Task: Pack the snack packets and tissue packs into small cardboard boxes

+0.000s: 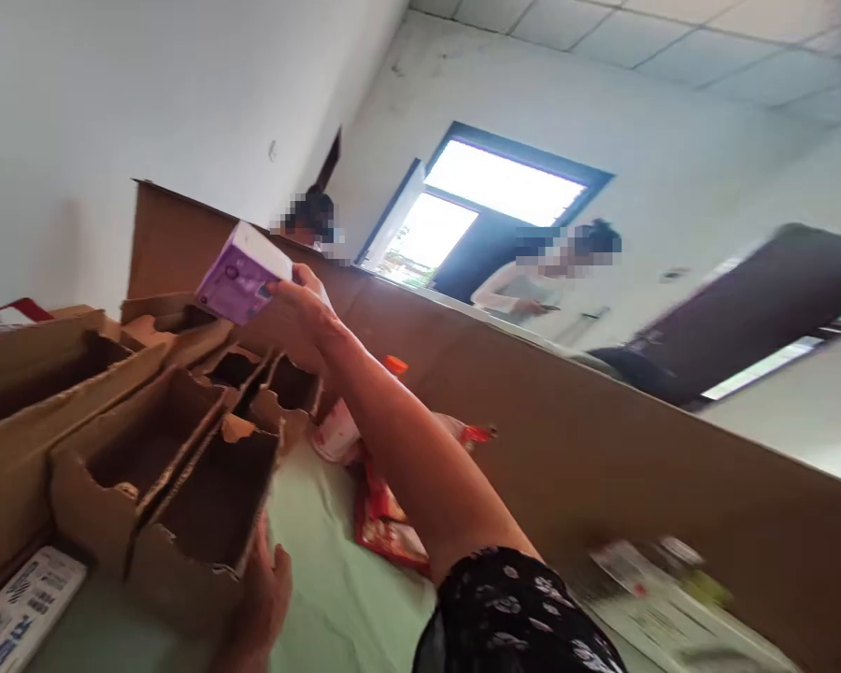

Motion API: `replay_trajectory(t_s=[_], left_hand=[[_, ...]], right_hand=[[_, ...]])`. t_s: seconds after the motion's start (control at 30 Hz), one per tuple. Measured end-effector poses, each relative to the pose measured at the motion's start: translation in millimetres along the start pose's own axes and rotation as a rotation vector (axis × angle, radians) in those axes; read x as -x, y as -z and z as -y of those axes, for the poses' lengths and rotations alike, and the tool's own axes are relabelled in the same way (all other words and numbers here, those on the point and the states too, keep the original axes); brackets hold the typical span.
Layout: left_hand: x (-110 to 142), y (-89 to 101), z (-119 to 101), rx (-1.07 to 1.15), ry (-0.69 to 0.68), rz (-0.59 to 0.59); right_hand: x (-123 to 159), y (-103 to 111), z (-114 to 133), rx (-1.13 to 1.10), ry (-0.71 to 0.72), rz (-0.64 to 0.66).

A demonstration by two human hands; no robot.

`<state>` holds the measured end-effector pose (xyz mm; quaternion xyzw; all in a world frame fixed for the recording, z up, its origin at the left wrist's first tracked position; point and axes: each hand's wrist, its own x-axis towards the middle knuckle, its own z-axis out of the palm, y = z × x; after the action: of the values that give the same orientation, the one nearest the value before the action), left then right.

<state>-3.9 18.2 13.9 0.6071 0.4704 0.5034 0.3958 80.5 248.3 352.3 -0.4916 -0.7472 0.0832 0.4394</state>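
My right hand [308,294] is stretched out far ahead, its fingers closed on one end of a purple and white box-shaped pack [235,280]. The pack is raised and tilted above the rear cardboard compartments. Low in the view, my left hand [264,584] rests against the right side of an open-topped cardboard box [189,570]. Its thumb stands apart, and the other fingers are partly hidden by the box side. To the left of that box sits a second open cardboard box [94,495], with smaller cardboard compartments [287,411] behind.
A longer cardboard box [14,458] stands at left, with a white printed carton [28,608] before it. Red packages [392,533] and an orange-capped bottle [336,430] lie under my right arm. A tall cardboard partition [603,467] runs behind; two people are beyond it.
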Motion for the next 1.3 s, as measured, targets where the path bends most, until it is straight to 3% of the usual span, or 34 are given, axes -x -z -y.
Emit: replay_trajectory(t_s=[0.1, 0.17, 0.3, 0.4, 0.5, 0.63, 0.83, 1.0, 1.1, 1.2, 1.3], left_hand=[[-9, -6.7, 1, 0.025, 0.018, -0.033], [-15, -12.2, 2, 0.039, 0.032, -0.059], [-22, -12.2, -1, 0.041, 0.055, -0.095], [-25, -4.4, -7, 0.026, 0.071, -0.094], [-28, 2.3, -14, 0.003, 0.077, -0.09], [-34, 7.1, -24, -0.046, 0.086, -0.093], [-39, 13.6, -33, -0.128, 0.051, -0.072], [-26, 12.7, -44, -0.232, -0.083, -0.061], [-2, 17.5, -60, -0.306, -0.233, -0.051], [32, 34.2, -89, -0.373, -0.372, -0.069], [57, 65.4, -127, -0.511, -0.62, -0.228]], right_hand=[[70, 65, 0, -0.437, -0.051, -0.157], [131, 105, 0, -0.528, -0.118, -0.214], [262, 165, -10, -0.194, -0.435, -0.293], [342, 196, -23, -0.01, -0.552, -0.298], [397, 220, -40, 0.151, -0.608, -0.282], [439, 247, -76, 0.396, -0.682, -0.248], [461, 253, -143, 0.537, -0.658, -0.06], [475, 236, -156, 0.545, -0.559, -0.015], [496, 228, -152, 0.57, -0.471, -0.094], [524, 213, -156, 0.649, -0.364, -0.336], [553, 184, -157, 0.626, -0.315, -0.388]])
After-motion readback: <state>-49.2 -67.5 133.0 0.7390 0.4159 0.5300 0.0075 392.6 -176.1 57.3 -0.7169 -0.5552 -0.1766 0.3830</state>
